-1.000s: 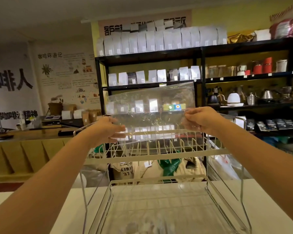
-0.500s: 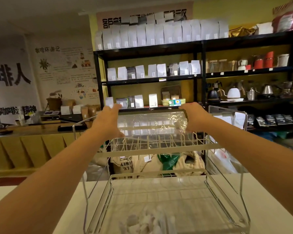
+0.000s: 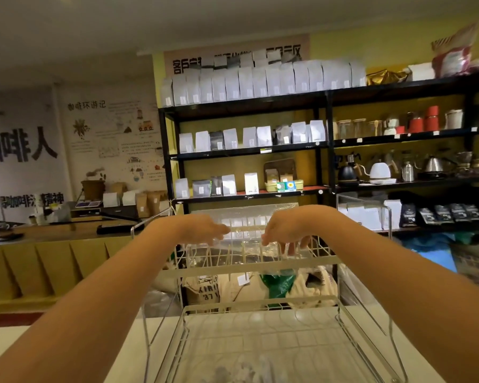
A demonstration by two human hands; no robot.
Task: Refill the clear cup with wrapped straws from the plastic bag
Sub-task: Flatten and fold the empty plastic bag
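Head view shows the clear plastic bag (image 3: 249, 239) draped over the upper tier of the wire rack (image 3: 260, 268), pinched at its top edge by my left hand (image 3: 205, 230) and right hand (image 3: 285, 230), both clenched on the film. The rack stands on the white desk (image 3: 122, 355). Behind it, dark shelves (image 3: 327, 139) carry white pouches and kettles.

Coffee shop, shelves (image 3: 260, 150) of bagged coffee (image 3: 260, 81), kettles (image 3: 379, 171)
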